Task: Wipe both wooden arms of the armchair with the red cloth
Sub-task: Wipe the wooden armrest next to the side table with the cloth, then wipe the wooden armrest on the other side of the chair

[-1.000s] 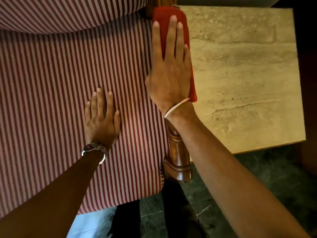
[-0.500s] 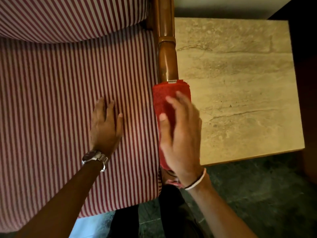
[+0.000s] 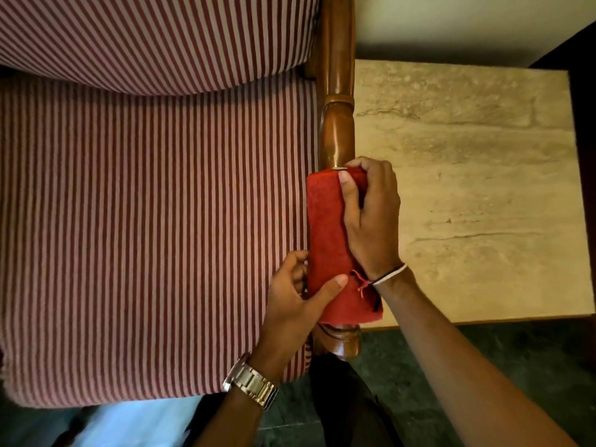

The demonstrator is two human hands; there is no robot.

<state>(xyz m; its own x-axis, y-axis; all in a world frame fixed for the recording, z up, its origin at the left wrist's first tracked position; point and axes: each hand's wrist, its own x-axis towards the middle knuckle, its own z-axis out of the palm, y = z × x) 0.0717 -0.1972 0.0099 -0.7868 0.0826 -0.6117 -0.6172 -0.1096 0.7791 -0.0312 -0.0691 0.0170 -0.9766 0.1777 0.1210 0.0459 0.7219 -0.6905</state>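
Observation:
The red cloth [image 3: 329,233] lies wrapped over the front half of the armchair's right wooden arm [image 3: 337,130]. My right hand [image 3: 371,217] grips the cloth from the outer side, thumb across its top. My left hand [image 3: 296,304] holds the cloth's near end from the seat side, thumb pressed on the fabric. The arm's carved front knob [image 3: 342,341] pokes out below the cloth. The chair's other arm is out of view.
The red-and-white striped seat cushion [image 3: 154,237] fills the left, with the back cushion [image 3: 154,37] above. A beige stone-topped side table [image 3: 477,188] stands right against the arm. Dark green floor [image 3: 483,359] lies below.
My right hand drew the cloth back along the arm toward me and curled around it. My left hand left the seat cushion and took hold of the cloth's near end.

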